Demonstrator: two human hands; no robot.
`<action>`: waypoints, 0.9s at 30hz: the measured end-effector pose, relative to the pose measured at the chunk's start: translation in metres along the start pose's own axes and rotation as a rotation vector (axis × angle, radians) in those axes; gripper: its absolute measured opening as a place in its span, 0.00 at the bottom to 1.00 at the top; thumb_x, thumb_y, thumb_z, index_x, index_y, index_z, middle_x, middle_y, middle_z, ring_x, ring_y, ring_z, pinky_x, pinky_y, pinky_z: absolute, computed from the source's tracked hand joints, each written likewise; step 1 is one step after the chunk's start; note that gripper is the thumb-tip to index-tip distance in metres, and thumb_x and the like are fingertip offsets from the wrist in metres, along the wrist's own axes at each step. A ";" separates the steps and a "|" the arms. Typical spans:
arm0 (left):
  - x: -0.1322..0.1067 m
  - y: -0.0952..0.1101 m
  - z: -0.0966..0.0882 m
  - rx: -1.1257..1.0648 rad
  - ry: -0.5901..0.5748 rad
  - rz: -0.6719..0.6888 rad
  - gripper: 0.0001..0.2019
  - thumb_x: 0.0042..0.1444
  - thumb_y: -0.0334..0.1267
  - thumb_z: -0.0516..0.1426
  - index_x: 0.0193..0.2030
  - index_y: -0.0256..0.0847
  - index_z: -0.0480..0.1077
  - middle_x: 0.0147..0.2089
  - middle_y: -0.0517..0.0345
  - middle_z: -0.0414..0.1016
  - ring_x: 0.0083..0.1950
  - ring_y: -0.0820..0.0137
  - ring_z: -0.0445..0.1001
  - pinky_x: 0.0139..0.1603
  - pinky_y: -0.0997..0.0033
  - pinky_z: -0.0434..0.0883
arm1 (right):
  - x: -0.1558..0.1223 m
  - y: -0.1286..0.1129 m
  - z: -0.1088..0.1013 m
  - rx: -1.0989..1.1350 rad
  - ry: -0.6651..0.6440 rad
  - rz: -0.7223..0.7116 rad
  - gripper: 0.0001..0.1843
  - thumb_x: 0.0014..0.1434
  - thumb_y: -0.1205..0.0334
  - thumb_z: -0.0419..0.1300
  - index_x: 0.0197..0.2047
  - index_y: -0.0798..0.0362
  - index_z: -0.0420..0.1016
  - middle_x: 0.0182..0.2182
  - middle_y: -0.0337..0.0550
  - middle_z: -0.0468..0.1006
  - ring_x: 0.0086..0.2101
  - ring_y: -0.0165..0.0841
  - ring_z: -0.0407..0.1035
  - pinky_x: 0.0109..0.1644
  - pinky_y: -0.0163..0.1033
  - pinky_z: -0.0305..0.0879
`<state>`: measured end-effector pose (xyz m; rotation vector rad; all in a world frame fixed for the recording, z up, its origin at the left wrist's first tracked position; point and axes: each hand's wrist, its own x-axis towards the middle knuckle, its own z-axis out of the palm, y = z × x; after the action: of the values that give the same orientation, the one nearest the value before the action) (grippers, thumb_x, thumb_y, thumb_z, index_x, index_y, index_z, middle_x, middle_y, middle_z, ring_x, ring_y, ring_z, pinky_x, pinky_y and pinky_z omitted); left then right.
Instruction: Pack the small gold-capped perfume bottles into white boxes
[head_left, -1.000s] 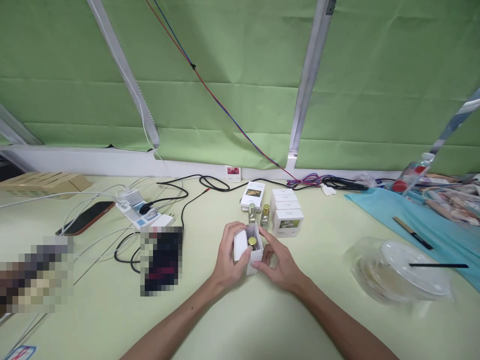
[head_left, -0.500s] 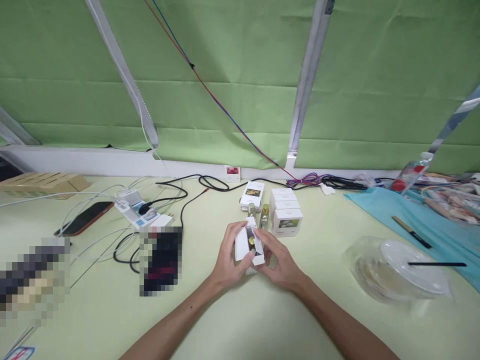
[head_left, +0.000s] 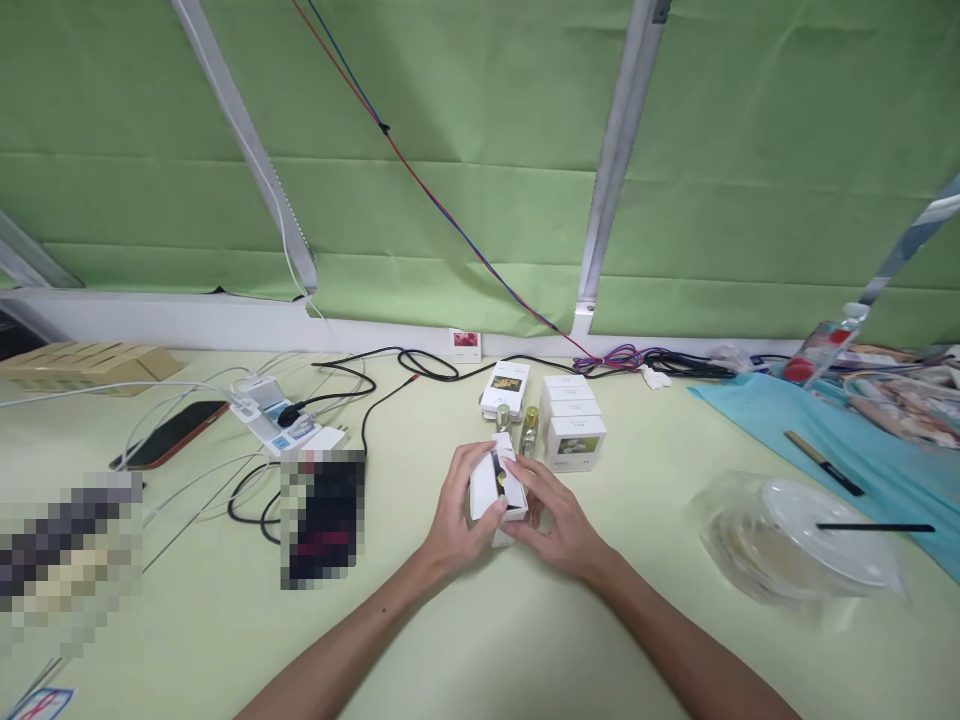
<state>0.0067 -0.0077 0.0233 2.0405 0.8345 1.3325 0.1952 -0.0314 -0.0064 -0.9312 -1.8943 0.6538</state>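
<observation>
Between both hands is a small white cardboard box (head_left: 484,488) with its top flaps partly folded up. Inside, a little of a bottle's gold cap (head_left: 501,479) shows; the rest of that bottle is hidden. My left hand (head_left: 459,520) wraps the box's left side, thumb at the near edge. My right hand (head_left: 556,520) grips the right side, fingers on a flap. Just beyond stand two small glass bottles, one with a silvery cap (head_left: 503,414) and one with a gold cap (head_left: 531,420). Part of another white thing (head_left: 502,539) shows beneath the held box.
Behind the bottles lies a white box (head_left: 505,388); a row of white boxes (head_left: 576,445) stands to its right. A power strip (head_left: 274,425), cables and a phone (head_left: 174,435) lie left. At right are a plastic-wrapped container (head_left: 795,545) and a knife (head_left: 823,464) on blue cloth (head_left: 757,415).
The near flap of the held box has folded inward, and less of the gold-capped bottle inside shows. Both hands keep nearly the same place on the box.
</observation>
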 end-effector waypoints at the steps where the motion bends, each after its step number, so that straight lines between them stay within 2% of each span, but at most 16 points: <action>1: 0.000 0.000 0.000 0.000 0.003 0.001 0.26 0.65 0.54 0.53 0.65 0.44 0.62 0.57 0.44 0.64 0.57 0.54 0.69 0.55 0.51 0.70 | 0.000 0.000 0.000 -0.001 -0.002 0.004 0.37 0.63 0.55 0.65 0.72 0.37 0.57 0.67 0.51 0.61 0.41 0.35 0.74 0.41 0.42 0.76; 7: 0.000 0.000 0.001 0.006 0.016 -0.002 0.25 0.65 0.53 0.54 0.63 0.43 0.63 0.57 0.44 0.65 0.57 0.55 0.69 0.56 0.51 0.70 | 0.001 -0.002 -0.002 -0.011 -0.010 0.015 0.36 0.63 0.54 0.66 0.71 0.38 0.60 0.67 0.52 0.62 0.42 0.36 0.74 0.40 0.42 0.76; 18: -0.002 -0.005 0.001 -0.011 0.020 0.011 0.27 0.63 0.58 0.54 0.63 0.44 0.62 0.57 0.44 0.63 0.57 0.53 0.67 0.55 0.50 0.70 | 0.003 -0.008 -0.005 -0.131 -0.029 -0.010 0.32 0.64 0.54 0.64 0.69 0.40 0.61 0.65 0.52 0.64 0.30 0.30 0.71 0.39 0.44 0.76; 27: -0.001 -0.002 -0.002 0.003 0.037 0.079 0.34 0.57 0.64 0.56 0.63 0.45 0.61 0.58 0.43 0.62 0.62 0.48 0.64 0.60 0.42 0.67 | 0.006 -0.011 -0.008 -0.231 -0.051 -0.054 0.30 0.66 0.50 0.59 0.69 0.40 0.60 0.65 0.52 0.65 0.28 0.30 0.70 0.38 0.44 0.74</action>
<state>0.0041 -0.0063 0.0219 2.0767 0.7794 1.4166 0.1969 -0.0325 0.0080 -1.0113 -2.0645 0.4368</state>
